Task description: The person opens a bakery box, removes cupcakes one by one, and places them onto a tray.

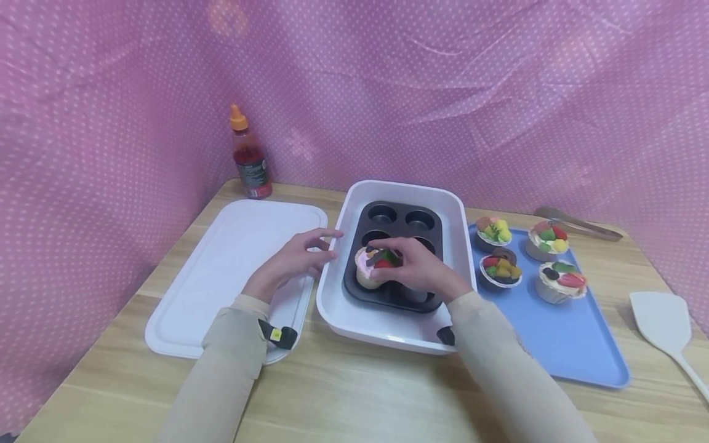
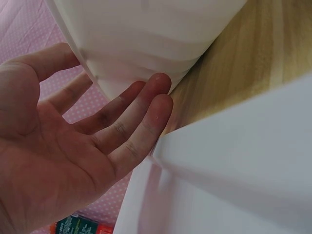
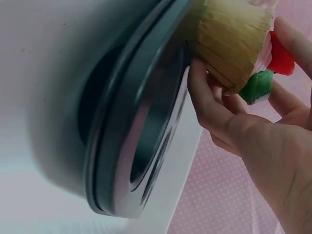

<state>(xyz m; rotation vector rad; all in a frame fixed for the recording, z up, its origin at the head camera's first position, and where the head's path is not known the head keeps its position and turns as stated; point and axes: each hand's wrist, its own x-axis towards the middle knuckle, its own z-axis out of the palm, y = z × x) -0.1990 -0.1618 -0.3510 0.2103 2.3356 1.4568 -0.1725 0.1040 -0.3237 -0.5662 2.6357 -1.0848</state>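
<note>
My right hand (image 1: 418, 264) grips a cupcake (image 1: 367, 269) by its sides. It has a pale wrapper, pink cream and fruit on top, and is over the front left of a dark muffin tin (image 1: 354, 295). In the right wrist view, the tilted cupcake (image 3: 229, 44) shows a red piece and a green piece between the fingers. The tin stands inside a white tub (image 1: 365, 329). At the tub's left rim is my left hand (image 1: 293, 258), its fingers loosely bent. In the left wrist view, several fingertips (image 2: 160, 105) lie along the tub's outer wall (image 2: 146, 39).
A white board (image 1: 221, 271) lies left of the tub, with a red sauce bottle (image 1: 252, 163) behind it. Several fruit-topped cupcakes (image 1: 560, 283) stand on a blue tray (image 1: 576, 344) to the right. Beyond are tongs (image 1: 578, 223) and a white spatula (image 1: 661, 317).
</note>
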